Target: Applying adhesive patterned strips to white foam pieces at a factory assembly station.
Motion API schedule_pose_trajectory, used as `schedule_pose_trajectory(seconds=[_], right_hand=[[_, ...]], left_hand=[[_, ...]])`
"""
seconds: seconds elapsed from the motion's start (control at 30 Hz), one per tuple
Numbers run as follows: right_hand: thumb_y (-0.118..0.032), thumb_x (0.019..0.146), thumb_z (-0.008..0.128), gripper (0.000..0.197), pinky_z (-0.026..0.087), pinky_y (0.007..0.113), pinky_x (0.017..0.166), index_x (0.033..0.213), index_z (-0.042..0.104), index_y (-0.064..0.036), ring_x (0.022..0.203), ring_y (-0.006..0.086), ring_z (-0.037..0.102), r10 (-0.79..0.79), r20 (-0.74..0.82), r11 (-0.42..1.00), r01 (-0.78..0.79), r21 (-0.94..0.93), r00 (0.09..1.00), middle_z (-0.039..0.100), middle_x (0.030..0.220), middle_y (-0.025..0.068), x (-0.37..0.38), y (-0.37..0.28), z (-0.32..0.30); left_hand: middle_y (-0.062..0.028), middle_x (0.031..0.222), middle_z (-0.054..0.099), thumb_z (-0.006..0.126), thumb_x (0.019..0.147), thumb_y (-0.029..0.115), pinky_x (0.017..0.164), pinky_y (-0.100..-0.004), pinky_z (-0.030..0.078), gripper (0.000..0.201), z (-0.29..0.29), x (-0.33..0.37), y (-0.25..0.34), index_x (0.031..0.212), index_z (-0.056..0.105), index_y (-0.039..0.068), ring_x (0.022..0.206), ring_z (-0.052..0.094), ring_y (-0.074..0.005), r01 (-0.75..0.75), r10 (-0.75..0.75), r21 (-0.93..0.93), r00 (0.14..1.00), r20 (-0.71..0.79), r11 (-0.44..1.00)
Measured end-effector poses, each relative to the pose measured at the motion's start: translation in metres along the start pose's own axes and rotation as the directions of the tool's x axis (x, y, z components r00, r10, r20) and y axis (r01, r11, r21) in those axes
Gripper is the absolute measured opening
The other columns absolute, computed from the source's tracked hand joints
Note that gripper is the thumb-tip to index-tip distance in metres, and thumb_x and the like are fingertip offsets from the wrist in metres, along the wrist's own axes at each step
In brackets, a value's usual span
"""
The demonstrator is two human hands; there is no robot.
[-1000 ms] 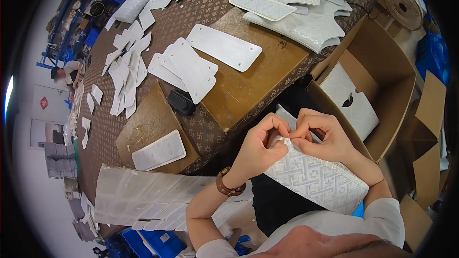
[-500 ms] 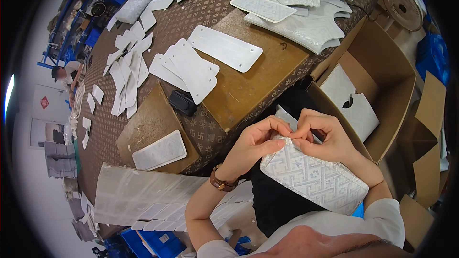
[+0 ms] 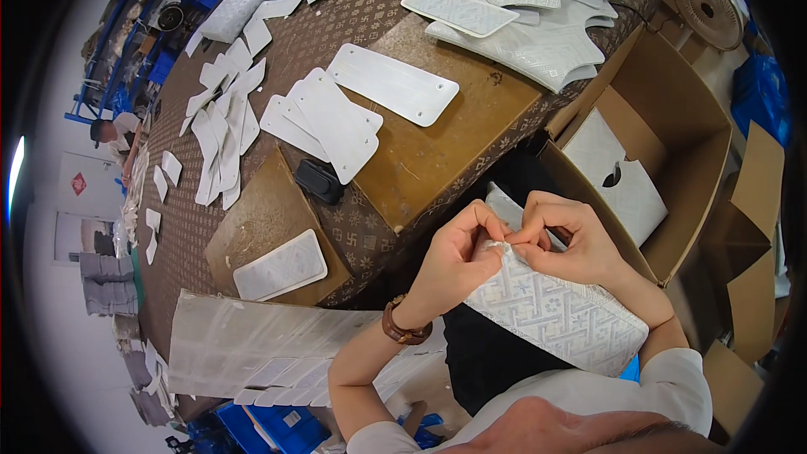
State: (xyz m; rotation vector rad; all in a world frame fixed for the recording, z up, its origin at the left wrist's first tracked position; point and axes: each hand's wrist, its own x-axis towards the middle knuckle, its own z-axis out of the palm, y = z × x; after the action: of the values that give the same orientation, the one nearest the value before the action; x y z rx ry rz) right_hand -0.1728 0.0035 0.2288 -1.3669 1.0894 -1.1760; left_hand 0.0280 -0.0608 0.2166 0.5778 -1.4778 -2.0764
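Over my lap I hold a whitish panel (image 3: 567, 315) with a pale blue-grey lattice pattern, tilted down to the right. My left hand (image 3: 462, 256), with a brown strap on its wrist, pinches the panel's upper left end. Close beside it, my right hand (image 3: 563, 235) pinches the same edge, thumb and fingers pressed together. The fingertips of both hands nearly meet there, and what exactly lies between them is hidden. Behind the hands, part of another pale piece (image 3: 504, 204) shows against dark cloth.
A cardboard box (image 3: 698, 193) with patterned sheets (image 3: 618, 176) stands at right. On the table lie white plates (image 3: 393, 84), brown boards (image 3: 471, 122), a small black object (image 3: 320, 181) and stacked patterned pieces (image 3: 530, 25). A fan (image 3: 708, 7) is far right; a person (image 3: 118, 136) sits far left.
My left hand and wrist have shifted slightly right and turned, covering more of the panel's left end. My right hand stays nearly in place, still pinching.
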Motion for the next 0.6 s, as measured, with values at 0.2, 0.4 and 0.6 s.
schedule_pose_trajectory(seconds=[0.2,0.4,0.6], right_hand=[[0.003,0.077,0.071,0.01,0.037,0.021,0.061,0.086,0.072,-0.0021,0.064,0.0051,0.046,0.006,-0.008,1.0,-0.006,-0.008,1.0,0.052,0.078,0.0004,0.0,0.002,0.0],[0.003,0.077,0.07,0.01,0.037,0.021,0.062,0.086,0.071,-0.0015,0.065,0.0053,0.047,0.01,-0.021,1.0,-0.01,-0.003,1.0,0.053,0.078,0.0006,0.0,0.004,-0.003],[0.003,0.077,0.07,0.009,0.037,0.021,0.062,0.085,0.071,-0.0015,0.065,0.0054,0.046,0.017,-0.035,1.0,-0.016,0.014,0.999,0.053,0.078,0.0006,0.0,0.004,-0.004]], left_hand=[[-0.0038,0.111,0.054,0.053,0.087,-0.004,0.094,-0.0261,0.041,0.027,-0.012,0.002,-0.005,0.113,0.053,0.002,0.103,0.052,-0.01,0.055,-0.047,-0.147,0.997,0.059,0.988],[-0.005,0.116,0.055,0.054,0.089,-0.004,0.098,-0.0283,0.041,0.027,-0.014,0.004,-0.006,0.115,0.053,0.001,0.108,0.053,-0.0109,0.06,-0.047,-0.186,0.996,0.069,0.981],[-0.0049,0.115,0.056,0.053,0.09,-0.005,0.099,-0.0293,0.041,0.025,-0.013,0.006,-0.007,0.114,0.053,0.001,0.107,0.053,-0.0107,0.057,-0.047,-0.175,0.997,0.063,0.983]])
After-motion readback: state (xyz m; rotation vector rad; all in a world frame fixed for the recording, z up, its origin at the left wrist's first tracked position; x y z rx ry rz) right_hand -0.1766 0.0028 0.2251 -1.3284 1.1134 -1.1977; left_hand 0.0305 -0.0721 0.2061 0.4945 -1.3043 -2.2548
